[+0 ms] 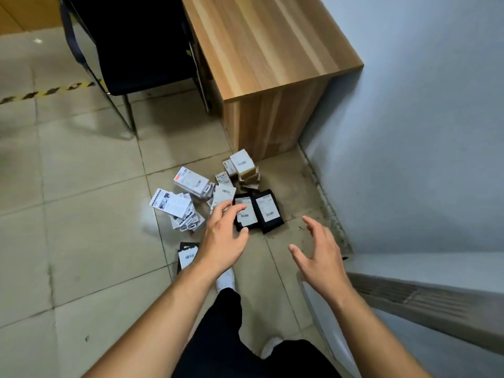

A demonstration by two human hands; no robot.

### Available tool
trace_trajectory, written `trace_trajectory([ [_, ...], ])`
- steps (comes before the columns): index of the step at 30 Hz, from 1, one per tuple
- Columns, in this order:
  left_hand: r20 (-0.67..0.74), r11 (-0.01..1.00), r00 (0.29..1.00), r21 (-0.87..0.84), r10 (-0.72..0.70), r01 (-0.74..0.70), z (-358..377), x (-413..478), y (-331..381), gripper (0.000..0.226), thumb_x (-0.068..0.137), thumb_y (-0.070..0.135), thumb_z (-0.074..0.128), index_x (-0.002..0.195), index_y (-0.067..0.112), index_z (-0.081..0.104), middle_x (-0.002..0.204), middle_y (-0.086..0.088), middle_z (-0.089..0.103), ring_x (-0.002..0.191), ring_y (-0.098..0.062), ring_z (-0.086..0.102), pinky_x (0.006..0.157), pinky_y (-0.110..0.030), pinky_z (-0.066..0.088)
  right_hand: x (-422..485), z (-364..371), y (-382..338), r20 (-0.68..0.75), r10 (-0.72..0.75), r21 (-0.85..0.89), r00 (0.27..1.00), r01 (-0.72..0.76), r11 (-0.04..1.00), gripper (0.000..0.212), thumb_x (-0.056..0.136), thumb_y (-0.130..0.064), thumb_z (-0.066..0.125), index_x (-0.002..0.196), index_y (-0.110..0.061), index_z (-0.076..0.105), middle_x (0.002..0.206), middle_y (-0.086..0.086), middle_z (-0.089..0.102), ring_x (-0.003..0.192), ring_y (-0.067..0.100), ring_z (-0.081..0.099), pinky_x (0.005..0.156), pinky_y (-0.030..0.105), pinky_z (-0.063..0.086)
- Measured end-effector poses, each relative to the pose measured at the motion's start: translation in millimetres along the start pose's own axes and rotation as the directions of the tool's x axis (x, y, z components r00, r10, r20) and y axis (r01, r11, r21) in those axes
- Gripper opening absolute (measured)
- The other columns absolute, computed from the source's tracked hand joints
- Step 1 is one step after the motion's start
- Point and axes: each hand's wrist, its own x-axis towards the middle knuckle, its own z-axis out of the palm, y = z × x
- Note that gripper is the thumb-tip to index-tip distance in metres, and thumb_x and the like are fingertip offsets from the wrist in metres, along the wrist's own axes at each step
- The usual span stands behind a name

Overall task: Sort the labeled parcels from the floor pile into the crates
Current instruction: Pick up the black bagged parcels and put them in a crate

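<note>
Fingers (222, 208) of the left hand (226, 238) are spread and lightly curved over one of two black pouches (268, 211) lying side by side in the floor pile (223, 193); whether they touch it cannot be told. Fingers (313, 226) of the right hand (320, 252) are likewise spread, hold nothing, and hang above bare floor tiles (81, 227) just right of the pile. No parcel is lifted. White cartons (174, 205) lie at the left of the pile, and small boxes (242, 163) are stacked at its far side against the foot of the wooden desk (267, 50). A lone black pouch (186, 255) lies apart at near left. A grey slatted edge (409, 296) at near right may be a crate rim; this cannot be told. Judged from the pile, most of the sorting remains, with a pick-up just beginning.
</note>
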Motion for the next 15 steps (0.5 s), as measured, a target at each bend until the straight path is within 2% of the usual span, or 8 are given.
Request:
trace_trajectory([
  [4, 0.012, 0.996, 0.998, 0.061, -0.06, 0.059, 0.4, 79.5, -38.0, 0.054, 0.091, 0.021, 0.066, 0.142, 0.03, 0.051, 0.152, 0.002, 0.038, 0.138, -0.021, 0.042, 0.117, -0.039, 0.035, 63.9, 41.2, 22.2, 0.053, 0.114, -0.007, 0.992, -0.114, 0.993, 0.074, 0.092, -0.032, 0.073, 0.154, -0.031, 0.033, 0.151, 0.004, 0.04, 0.139, 0.022, 0.042, 0.112, 0.036, 0.034],
  [7, 0.036, 0.994, 0.997, 0.091, -0.069, 0.065, 21.8, 134.3, -76.8, 0.057, 0.092, 0.021, 0.065, 0.147, 0.026, 0.048, 0.153, 0.002, 0.037, 0.141, -0.017, 0.037, 0.119, -0.039, 0.032, 107.6, 87.9, 56.2, 0.083, 0.165, -0.001, 0.983, -0.166, 0.986, 0.077, 0.091, -0.03, 0.074, 0.155, -0.027, 0.033, 0.151, 0.01, 0.039, 0.138, 0.028, 0.043, 0.111, 0.043, 0.038],
  [10, 0.041, 0.984, 0.998, 0.172, -0.053, 0.045, 67.6, 186.7, -135.4, 0.061, 0.091, 0.025, 0.066, 0.148, 0.025, 0.044, 0.155, -0.002, 0.033, 0.145, -0.021, 0.032, 0.119, -0.044, 0.034, 153.9, 148.6, 110.0, 0.118, 0.215, -0.03, 0.969, -0.213, 0.977, 0.08, 0.089, -0.036, 0.075, 0.155, -0.031, 0.03, 0.151, 0.009, 0.037, 0.136, 0.03, 0.043, 0.111, 0.048, 0.043],
  [15, 0.171, 0.938, 0.984, 0.347, -0.045, -0.017, 170.7, 235.5, -229.4, 0.071, 0.09, 0.03, 0.061, 0.154, 0.03, 0.031, 0.164, -0.003, 0.009, 0.147, -0.027, 0.018, 0.118, -0.044, 0.032, 227.1, 264.8, 207.7, 0.184, 0.228, -0.125, 0.956, -0.207, 0.97, 0.087, 0.082, -0.041, 0.079, 0.153, -0.029, 0.03, 0.151, 0.017, 0.033, 0.131, 0.043, 0.044, 0.104, 0.056, 0.047],
])
